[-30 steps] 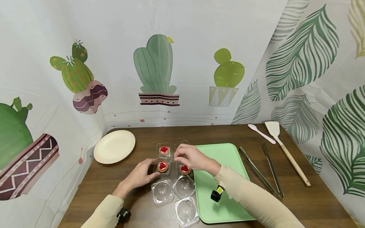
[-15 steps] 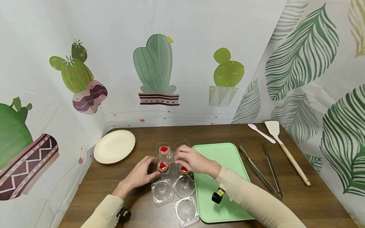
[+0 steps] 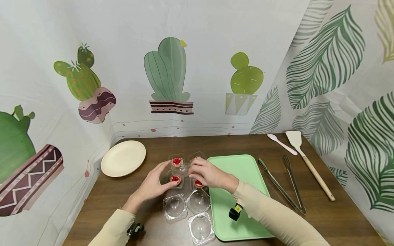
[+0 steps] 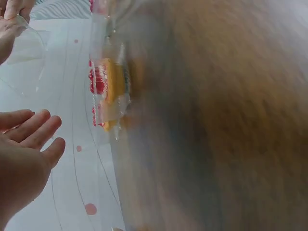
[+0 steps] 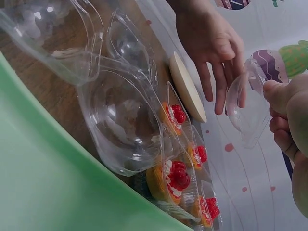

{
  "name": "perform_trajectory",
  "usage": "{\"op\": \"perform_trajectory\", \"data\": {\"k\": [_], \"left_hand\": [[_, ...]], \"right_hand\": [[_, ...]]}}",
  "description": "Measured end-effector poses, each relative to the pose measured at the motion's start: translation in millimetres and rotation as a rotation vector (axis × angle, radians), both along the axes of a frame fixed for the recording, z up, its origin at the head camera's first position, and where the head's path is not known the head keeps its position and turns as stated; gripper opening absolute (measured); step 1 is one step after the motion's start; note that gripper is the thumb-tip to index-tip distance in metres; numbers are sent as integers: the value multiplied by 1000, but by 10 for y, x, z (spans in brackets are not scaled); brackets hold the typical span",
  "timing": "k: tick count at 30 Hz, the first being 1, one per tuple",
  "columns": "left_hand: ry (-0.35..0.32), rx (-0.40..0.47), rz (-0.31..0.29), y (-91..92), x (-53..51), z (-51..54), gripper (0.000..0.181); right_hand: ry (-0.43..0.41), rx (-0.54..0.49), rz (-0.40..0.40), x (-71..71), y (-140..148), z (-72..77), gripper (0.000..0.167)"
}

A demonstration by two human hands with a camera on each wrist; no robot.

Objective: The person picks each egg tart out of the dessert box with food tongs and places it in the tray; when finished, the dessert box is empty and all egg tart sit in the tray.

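Observation:
My right hand (image 3: 209, 172) pinches the edge of a clear plastic domed lid (image 5: 238, 108), held in the air over the tarts. Facing it from the left is my left hand (image 3: 152, 184), its fingers extended and apart from the lid in the right wrist view. Below the hands, small red-topped tarts sit in clear plastic bases. One tart (image 3: 176, 162) is at the back left, and another (image 3: 175, 179) lies in front of it. A third tart (image 3: 198, 183) shows partly under my right hand. The fourth tart (image 5: 208, 211) is mostly covered by that hand in the head view.
Three more clear domed lids stand nearer me: a left one (image 3: 175, 206), a right one (image 3: 198, 201) and a front one (image 3: 201, 228). A green tray (image 3: 240, 225) borders them. Around lie a cream plate (image 3: 123, 158), tongs (image 3: 278, 182), a spatula (image 3: 311, 165) and a pink spoon (image 3: 282, 144).
My left hand has lifted and shifted forward and right, its fingers spreading. The right hand dipped slightly at first and then stayed nearly still. The tarts and lids on the table have not moved.

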State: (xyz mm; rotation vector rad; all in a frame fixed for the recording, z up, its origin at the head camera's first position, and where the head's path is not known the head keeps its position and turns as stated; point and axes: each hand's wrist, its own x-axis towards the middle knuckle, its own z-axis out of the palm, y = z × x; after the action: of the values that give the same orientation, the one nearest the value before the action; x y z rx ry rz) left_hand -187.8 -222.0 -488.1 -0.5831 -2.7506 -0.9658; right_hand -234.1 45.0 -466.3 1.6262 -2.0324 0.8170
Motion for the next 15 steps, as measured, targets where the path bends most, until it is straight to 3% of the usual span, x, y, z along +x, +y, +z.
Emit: {"op": "perform_trajectory", "data": {"k": [4, 9, 15], "left_hand": [[-12, 64, -26, 34, -19, 46, 83], [-74, 146, -65, 65, -55, 61, 78], [-140, 174, -72, 85, -59, 63, 74]], "right_hand": [[27, -6, 9, 7, -10, 13, 14], [78, 5, 13, 37, -28, 42, 4], [113, 34, 7, 58, -35, 60, 5]]}}
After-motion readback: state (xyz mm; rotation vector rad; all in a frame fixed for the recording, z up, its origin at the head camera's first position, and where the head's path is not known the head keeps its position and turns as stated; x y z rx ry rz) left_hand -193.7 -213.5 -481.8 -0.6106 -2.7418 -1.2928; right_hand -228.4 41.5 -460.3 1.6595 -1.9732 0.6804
